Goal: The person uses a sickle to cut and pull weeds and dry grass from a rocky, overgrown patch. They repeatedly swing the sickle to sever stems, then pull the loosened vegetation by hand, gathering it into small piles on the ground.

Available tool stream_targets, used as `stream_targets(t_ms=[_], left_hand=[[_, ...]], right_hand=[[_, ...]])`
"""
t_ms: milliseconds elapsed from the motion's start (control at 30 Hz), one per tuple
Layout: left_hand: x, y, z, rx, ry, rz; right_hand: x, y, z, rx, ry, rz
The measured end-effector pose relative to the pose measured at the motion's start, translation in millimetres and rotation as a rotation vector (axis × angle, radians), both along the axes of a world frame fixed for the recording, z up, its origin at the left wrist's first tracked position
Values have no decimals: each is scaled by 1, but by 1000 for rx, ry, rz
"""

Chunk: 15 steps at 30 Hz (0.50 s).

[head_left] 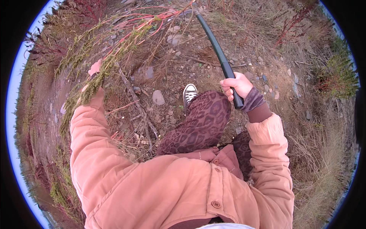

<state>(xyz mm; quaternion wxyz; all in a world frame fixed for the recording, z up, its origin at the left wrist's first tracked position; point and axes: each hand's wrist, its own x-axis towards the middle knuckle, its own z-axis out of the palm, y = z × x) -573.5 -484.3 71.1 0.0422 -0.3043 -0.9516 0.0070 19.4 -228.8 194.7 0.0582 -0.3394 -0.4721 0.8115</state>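
Observation:
My right hand (237, 84) is wrapped round the lower black grip of a long tool with a dark green, slightly curved handle (212, 40). The handle slants up and away to the left. Its far end lies at the top edge by the base of red stems, and its head cannot be made out. To the left, my left hand (95, 68) is partly hidden behind a tall weed (131, 40) with red stems and green seed heads. Its visible fingers look curled against the weed. The seed heads hang over that wrist and sleeve.
Stony dirt with dry grass surrounds me. A dry branch (131, 89) and a grey stone (158, 97) lie before me, left of my sneaker (190, 92). Reddish weeds (85, 13) grow at the upper left, and a green shrub (335, 72) stands on the right.

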Motion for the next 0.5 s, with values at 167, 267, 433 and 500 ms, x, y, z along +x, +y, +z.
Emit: stream_targets(t_ms=[167,267,433,500], left_hand=[[7,-92,79,-142,197,291],[40,-128,136,-217,189,536],[68,-149,138,-246,-32,859],[81,-157,83,-113,-97,797]], right_hand=[[-71,-8,45,213,81,280],[-112,-14,60,321,166,381],[-170,-34,57,445,248,406],[-176,-39,51,227,285,386]])
